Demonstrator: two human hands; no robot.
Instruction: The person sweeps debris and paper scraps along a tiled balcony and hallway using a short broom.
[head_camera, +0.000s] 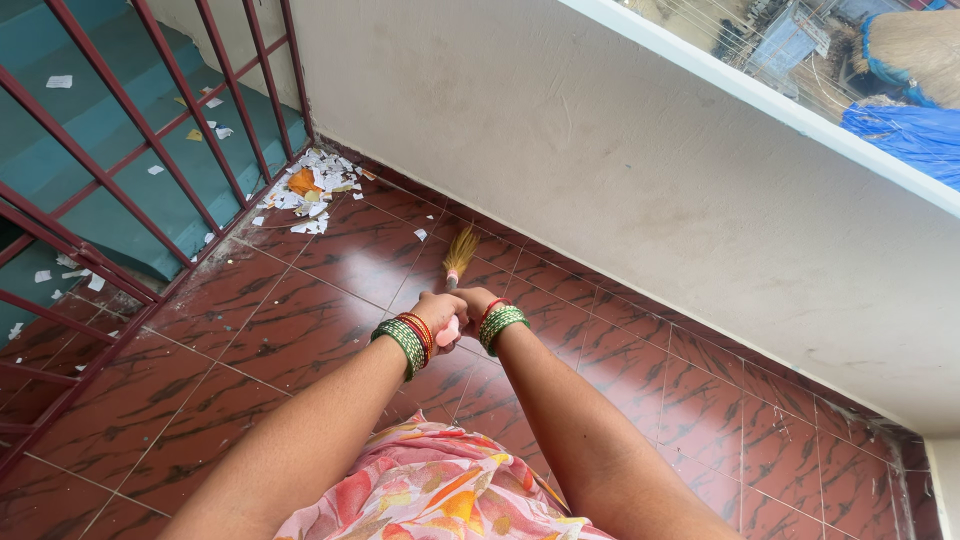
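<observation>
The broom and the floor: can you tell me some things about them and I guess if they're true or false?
1. Both hands hold the broom. True: left hand, right hand.
2. The floor tiles are blue. False: reddish-brown.
3. The paper scraps lie piled in the corner by the railing. True.
4. The wrists are bare. False: both wear green and red bangles.
5. The broom handle is black. False: pink.

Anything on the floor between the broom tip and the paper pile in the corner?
Head view: mostly bare red tile between the broom bristles and the paper scrap pile. One small white paper scrap lies there. Both hands grip the broom's pink handle.
</observation>
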